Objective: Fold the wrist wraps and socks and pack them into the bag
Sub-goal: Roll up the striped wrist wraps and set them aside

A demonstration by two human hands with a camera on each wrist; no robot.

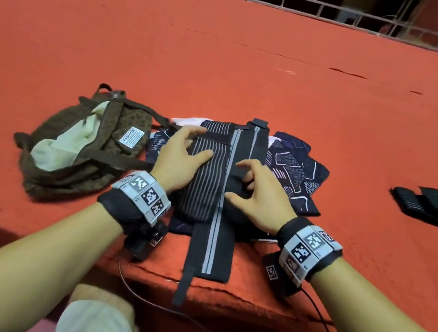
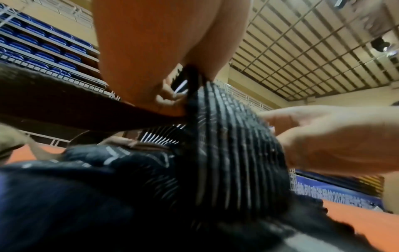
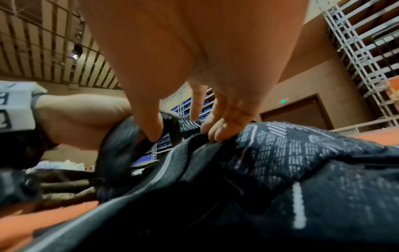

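On red cloth, left hand and right hand, grips tight on the wrist wrap.

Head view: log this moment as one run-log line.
phase: folding | left hand: grips pinstriped piece | right hand: pinches black wrist wrap | socks: underneath | bag: open, left | folded wraps: right

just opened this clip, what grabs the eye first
At the near edge of the red table, the left hand pinches a pinstriped wrap, the right hand a long black wrap that hangs over the edge. An open brown bag lies left, folded wraps far right.
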